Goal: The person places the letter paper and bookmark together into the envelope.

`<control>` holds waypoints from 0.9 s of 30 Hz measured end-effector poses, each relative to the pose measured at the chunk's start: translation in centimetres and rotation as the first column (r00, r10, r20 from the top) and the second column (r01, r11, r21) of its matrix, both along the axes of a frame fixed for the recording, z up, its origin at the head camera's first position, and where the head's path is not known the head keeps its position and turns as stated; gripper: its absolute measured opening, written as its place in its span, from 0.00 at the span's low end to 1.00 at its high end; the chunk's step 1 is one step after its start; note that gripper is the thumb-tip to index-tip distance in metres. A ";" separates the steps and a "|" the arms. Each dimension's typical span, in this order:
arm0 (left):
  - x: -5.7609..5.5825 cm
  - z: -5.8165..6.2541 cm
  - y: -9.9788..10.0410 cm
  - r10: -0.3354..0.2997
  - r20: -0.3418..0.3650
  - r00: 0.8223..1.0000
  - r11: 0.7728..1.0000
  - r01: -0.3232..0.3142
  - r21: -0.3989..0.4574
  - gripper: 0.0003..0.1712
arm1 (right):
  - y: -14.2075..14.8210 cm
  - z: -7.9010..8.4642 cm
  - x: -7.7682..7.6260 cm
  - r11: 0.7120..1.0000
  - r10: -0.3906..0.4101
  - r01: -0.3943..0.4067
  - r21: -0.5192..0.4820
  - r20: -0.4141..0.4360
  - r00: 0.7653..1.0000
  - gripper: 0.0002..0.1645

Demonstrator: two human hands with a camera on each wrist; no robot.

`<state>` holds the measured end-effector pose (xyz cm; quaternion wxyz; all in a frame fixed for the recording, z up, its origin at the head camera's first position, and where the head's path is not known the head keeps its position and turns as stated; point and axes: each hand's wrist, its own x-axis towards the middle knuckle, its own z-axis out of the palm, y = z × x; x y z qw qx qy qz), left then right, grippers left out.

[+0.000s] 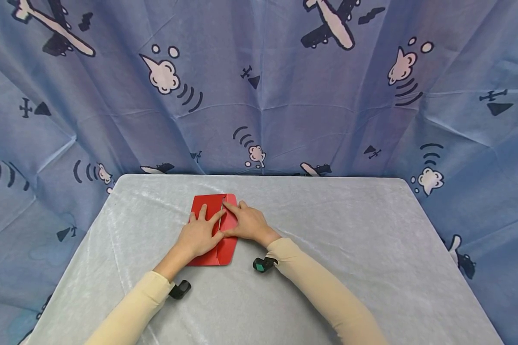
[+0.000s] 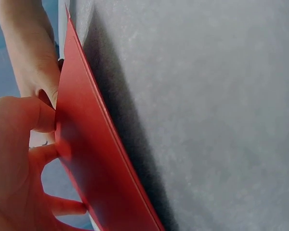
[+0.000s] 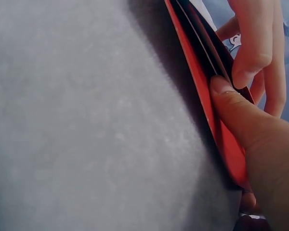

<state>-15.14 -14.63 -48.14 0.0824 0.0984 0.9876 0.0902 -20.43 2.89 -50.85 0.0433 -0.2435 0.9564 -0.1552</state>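
Note:
A red paper envelope lies on the table, its mouth and flap toward the right. My left hand rests on its left part with fingers spread. In the left wrist view, the fingertips touch the envelope's edge, which stands a little off the tabletop. My right hand is at the mouth, index finger near the far end and thumb near the middle. In the right wrist view, the right thumb reaches into the gap between the red layers. A thin pale edge shows inside; what it belongs to is hidden.
A pale grey cloth covers the table. Behind it hangs a blue curtain printed with airplanes and clouds. Small black wrist cameras sit below the left wrist and the right wrist.

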 end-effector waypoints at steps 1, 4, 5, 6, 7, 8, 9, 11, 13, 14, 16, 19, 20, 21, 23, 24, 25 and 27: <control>0.0 0.0 0.0 0.000 0.000 1.000 1.000 0.000 0.001 0.39 | 0.1 -0.1 0.0 1.000 0.000 0.000 -0.008 0.000 1.000 0.57; 0.0 -0.1 0.0 -0.003 -0.003 1.000 1.000 0.003 0.004 0.40 | 0.3 -0.2 0.0 0.999 0.003 -0.003 -0.033 0.008 1.000 0.57; 0.0 -0.1 0.0 -0.004 -0.003 1.000 1.000 0.004 0.007 0.40 | 0.3 -0.2 0.0 0.999 0.004 -0.003 -0.042 0.009 1.000 0.57; -0.1 -0.1 0.0 -0.005 -0.006 1.000 1.000 0.005 0.010 0.40 | 0.4 -0.2 0.1 0.999 0.002 -0.001 -0.053 0.013 1.000 0.57; -0.1 -0.2 0.0 -0.008 -0.009 1.000 1.000 0.008 0.012 0.40 | 0.5 -0.2 0.1 0.998 0.000 0.001 -0.062 0.015 1.000 0.57; -0.1 -0.2 0.0 -0.009 -0.014 1.000 1.000 0.009 0.013 0.40 | 0.6 -0.1 0.1 0.997 -0.002 0.004 -0.071 0.020 1.000 0.57; -0.1 -0.2 0.0 -0.009 -0.017 1.000 1.000 0.010 0.015 0.40 | 0.7 -0.1 0.1 0.997 -0.004 0.006 -0.079 0.021 1.000 0.57; -0.1 -0.2 0.0 -0.010 -0.023 1.000 1.000 0.010 0.016 0.40 | 0.8 -0.1 0.2 0.996 -0.009 0.011 -0.093 0.026 1.000 0.58; -0.1 -0.2 0.1 -0.010 -0.027 1.000 1.000 0.010 0.012 0.40 | 0.9 -0.1 0.1 0.993 -0.009 0.013 -0.113 0.032 0.999 0.58; -0.1 -0.2 0.1 -0.008 -0.027 1.000 1.000 0.009 0.011 0.40 | 1.0 -0.1 0.1 0.992 -0.007 0.012 -0.125 0.038 0.999 0.58; -0.1 -0.1 0.1 -0.006 -0.025 1.000 1.000 0.006 0.011 0.40 | 1.2 -0.1 0.1 0.989 -0.003 0.011 -0.147 0.051 0.999 0.58; -0.1 -0.2 0.0 -0.002 -0.024 1.000 1.000 0.002 0.014 0.40 | 1.5 -0.2 0.0 0.982 0.001 0.013 -0.187 0.075 0.997 0.58; -0.1 -0.2 0.0 -0.001 -0.025 1.000 1.000 0.001 0.015 0.40 | 1.6 -0.2 -0.1 0.980 0.005 0.011 -0.197 0.081 0.997 0.57; -0.1 -0.2 0.0 -0.001 -0.026 1.000 1.000 0.001 0.016 0.40 | 1.7 -0.3 -0.1 0.978 0.010 0.008 -0.209 0.087 0.996 0.57; -0.1 -0.3 -0.1 0.001 -0.026 1.000 1.000 0.000 0.013 0.41 | 1.9 -0.3 -0.2 0.972 0.021 0.005 -0.235 0.105 0.994 0.55; -0.1 -0.3 -0.1 0.002 -0.025 1.000 1.000 -0.002 0.013 0.41 | 2.0 -0.3 -0.3 0.969 0.027 0.002 -0.248 0.114 0.993 0.54; -0.1 -0.3 -0.1 0.002 -0.027 1.000 1.000 -0.002 0.013 0.41 | 2.1 -0.4 -0.3 0.965 0.034 -0.001 -0.261 0.122 0.992 0.53; -0.1 -0.3 -0.2 0.005 -0.023 1.000 1.000 -0.004 0.014 0.41 | 2.2 -0.4 -0.4 0.962 0.043 -0.005 -0.273 0.132 0.990 0.52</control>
